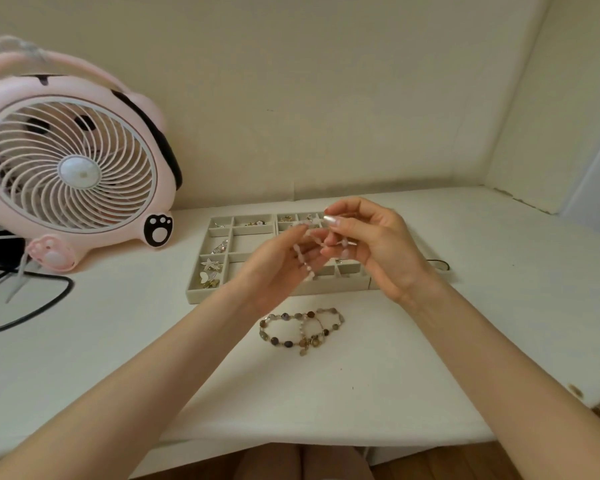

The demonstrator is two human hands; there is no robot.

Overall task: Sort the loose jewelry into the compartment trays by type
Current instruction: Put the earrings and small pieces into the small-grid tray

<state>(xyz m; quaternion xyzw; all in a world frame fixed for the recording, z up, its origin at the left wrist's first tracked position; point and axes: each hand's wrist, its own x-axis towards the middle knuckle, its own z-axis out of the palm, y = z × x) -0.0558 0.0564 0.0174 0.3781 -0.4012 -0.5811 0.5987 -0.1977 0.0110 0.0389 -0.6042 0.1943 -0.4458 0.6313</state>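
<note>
Pink, glossy bead strand (303, 258) held in both hands above the compartment trays (201, 294)

At centre frame it hangs almost upright: the right hand (371, 244) pinches its top between thumb and forefinger, and the left hand (278, 268) curls its fingers round the middle. The matte grey-beige trays sit directly below and just beyond, so the move looks like a short drop forward. The right hand is nearer the small cells. Two smooth stone bracelets (284, 337) lie overlapped on the white table (395, 358), lower centre.

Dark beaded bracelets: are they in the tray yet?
No, the dark beaded bracelets lie on the table in front of the tray.
</note>
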